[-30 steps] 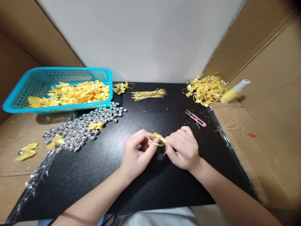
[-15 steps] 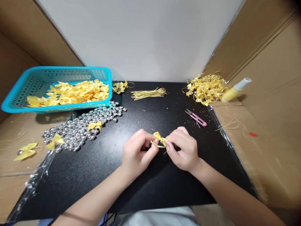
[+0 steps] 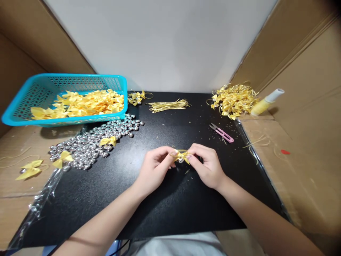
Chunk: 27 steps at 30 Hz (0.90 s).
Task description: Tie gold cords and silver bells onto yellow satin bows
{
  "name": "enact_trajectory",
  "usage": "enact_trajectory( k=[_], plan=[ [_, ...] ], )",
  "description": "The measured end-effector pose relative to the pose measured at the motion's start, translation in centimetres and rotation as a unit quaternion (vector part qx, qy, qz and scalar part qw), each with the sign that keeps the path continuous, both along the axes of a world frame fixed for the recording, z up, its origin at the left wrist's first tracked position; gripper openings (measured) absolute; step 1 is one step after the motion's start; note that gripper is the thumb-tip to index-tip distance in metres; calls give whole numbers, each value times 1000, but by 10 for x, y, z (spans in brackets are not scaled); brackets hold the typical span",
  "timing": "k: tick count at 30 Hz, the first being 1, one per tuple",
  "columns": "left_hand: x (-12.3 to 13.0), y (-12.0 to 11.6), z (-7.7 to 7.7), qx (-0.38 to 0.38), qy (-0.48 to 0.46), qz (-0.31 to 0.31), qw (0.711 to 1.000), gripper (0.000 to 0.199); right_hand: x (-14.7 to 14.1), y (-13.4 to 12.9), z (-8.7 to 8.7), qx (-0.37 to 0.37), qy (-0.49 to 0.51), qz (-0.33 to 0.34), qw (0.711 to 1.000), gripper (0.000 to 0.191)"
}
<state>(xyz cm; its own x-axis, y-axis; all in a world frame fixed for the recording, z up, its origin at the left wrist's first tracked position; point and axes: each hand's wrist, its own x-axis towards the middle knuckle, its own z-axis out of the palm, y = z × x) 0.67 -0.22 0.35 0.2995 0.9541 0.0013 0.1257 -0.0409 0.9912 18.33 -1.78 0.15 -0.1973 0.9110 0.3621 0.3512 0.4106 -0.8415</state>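
Between my two hands, over the middle of the black table, is a yellow ribbon bow (image 3: 182, 156) with a gold cord loop and a silver bell-like bead (image 3: 181, 160) at its centre. My left hand (image 3: 157, 169) pinches the bow's left side between thumb and fingers. On the other side my right hand (image 3: 206, 165) pinches its right end. The cord loop arches on the far side of the bow, and the bead hangs toward me. Fingertips cover both ends of the ribbon.
At the left stands a blue basket (image 3: 87, 120) of yellow bows, with silver beads (image 3: 87, 145) spread before it. Gold cords (image 3: 169, 105) lie at the back. On the right are finished bows (image 3: 234, 101), pink thread snips (image 3: 222, 133) and a yellow thread spool (image 3: 263, 105).
The bow has been turned over in my fingers: the cord loop, before on the near side, is now on the far side, and the silver bead shows. Both hands still pinch it.
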Motion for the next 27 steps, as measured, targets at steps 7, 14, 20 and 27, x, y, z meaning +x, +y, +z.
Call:
enact_trajectory(
  k=[7, 14, 20, 27],
  plan=[
    [11, -13, -5, 50, -17, 87, 995, 21, -10, -4, -3, -44, 96, -76, 992, 26],
    [13, -17, -11, 172, 56, 134, 974, 16, -8, -8, 2, 112, 7, -160, 981, 7],
    [12, -16, -9, 284, 80, 121, 948, 9, -11, -11, 4, 108, -17, -142, 984, 4],
    [12, -17, -6, 160, 58, 122, 978, 13, -6, -7, 2, 113, -17, -99, 988, 10]
  ],
)
